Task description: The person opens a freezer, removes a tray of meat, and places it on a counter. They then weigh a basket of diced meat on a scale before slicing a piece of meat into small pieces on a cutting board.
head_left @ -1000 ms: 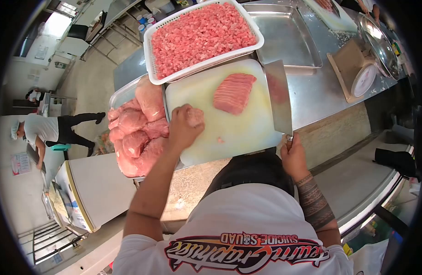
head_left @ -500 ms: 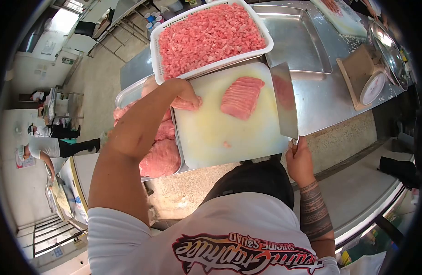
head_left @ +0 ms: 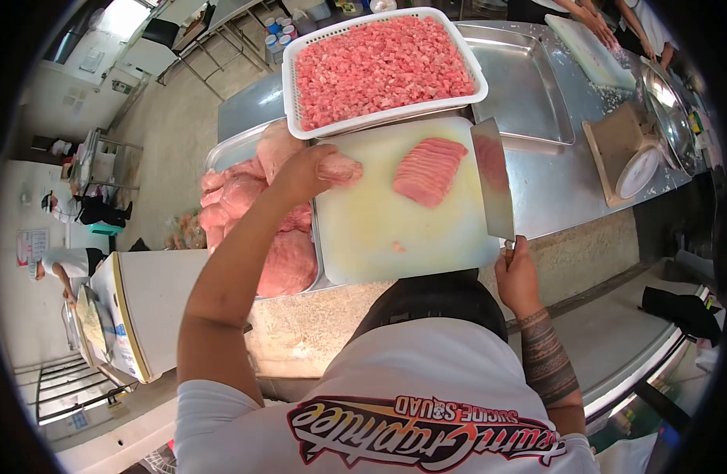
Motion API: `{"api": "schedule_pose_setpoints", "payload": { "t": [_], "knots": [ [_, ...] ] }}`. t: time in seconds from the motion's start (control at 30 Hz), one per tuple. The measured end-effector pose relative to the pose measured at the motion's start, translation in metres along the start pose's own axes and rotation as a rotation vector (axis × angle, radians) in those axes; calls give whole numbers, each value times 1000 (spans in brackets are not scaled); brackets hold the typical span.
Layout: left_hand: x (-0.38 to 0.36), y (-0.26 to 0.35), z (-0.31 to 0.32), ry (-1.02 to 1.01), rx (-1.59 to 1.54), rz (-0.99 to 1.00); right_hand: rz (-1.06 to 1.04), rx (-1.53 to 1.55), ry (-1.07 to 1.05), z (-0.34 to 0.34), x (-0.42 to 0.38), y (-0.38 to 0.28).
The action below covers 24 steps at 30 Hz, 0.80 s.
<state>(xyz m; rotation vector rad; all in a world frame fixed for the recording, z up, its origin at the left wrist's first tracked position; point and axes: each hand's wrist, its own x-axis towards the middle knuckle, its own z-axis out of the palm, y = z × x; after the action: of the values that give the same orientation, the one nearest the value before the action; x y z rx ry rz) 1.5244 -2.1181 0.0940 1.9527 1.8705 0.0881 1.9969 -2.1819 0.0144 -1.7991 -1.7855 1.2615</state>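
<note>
My left hand [head_left: 306, 172] is closed around a piece of raw meat [head_left: 341, 168] at the left edge of the white cutting board [head_left: 363, 245]. In my right hand [head_left: 518, 276] is the handle of a cleaver [head_left: 492, 178], its broad blade upright along the board's right edge. Sliced meat [head_left: 430, 171] lies in a neat stack on the board, with a small scrap [head_left: 398, 246] nearer my body. Big raw meat pieces [head_left: 287, 265] fill a metal tray to the left, partly hidden behind my left forearm.
Beyond the board stands a white basket [head_left: 479, 88] full of diced meat. A metal tray [head_left: 529, 87] and a dial scale [head_left: 638, 172] are on the right. Other people's hands [head_left: 600, 24] work at another cutting board [head_left: 588, 51] at the upper right.
My left hand has drawn back slightly to the left, and the meat piece in it now shows more fully. The cleaver stays at the board's right edge. The whole view has shifted a little.
</note>
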Motion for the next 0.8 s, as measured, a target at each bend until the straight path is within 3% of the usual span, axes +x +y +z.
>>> {"api": "schedule_pose_setpoints", "payload": {
  "t": [0.03, 0.33, 0.43, 0.53, 0.63, 0.73, 0.8],
  "knots": [
    [1, 2, 4, 30, -41, -62, -4, -1, 5, 0, 1, 0],
    [16, 2, 12, 17, -1, -11, -43, -105, 17, 0, 5, -2],
    [10, 11, 2, -1, 164, 1, -3, -171, -23, -4, 4, -14],
    [-3, 60, -11, 199, 100, 28, -14, -111, 30, 9, 5, 5],
    [0, 90, 23, 90, 167, 236, 27, -27, 24, 10, 4, 1],
    [33, 109, 55, -164, 86, 309, -15, 37, 24, 16, 6, 15],
    [76, 114, 73, -176, 77, 375, 2, 58, 5, 12, 9, 16]
  ]
}}
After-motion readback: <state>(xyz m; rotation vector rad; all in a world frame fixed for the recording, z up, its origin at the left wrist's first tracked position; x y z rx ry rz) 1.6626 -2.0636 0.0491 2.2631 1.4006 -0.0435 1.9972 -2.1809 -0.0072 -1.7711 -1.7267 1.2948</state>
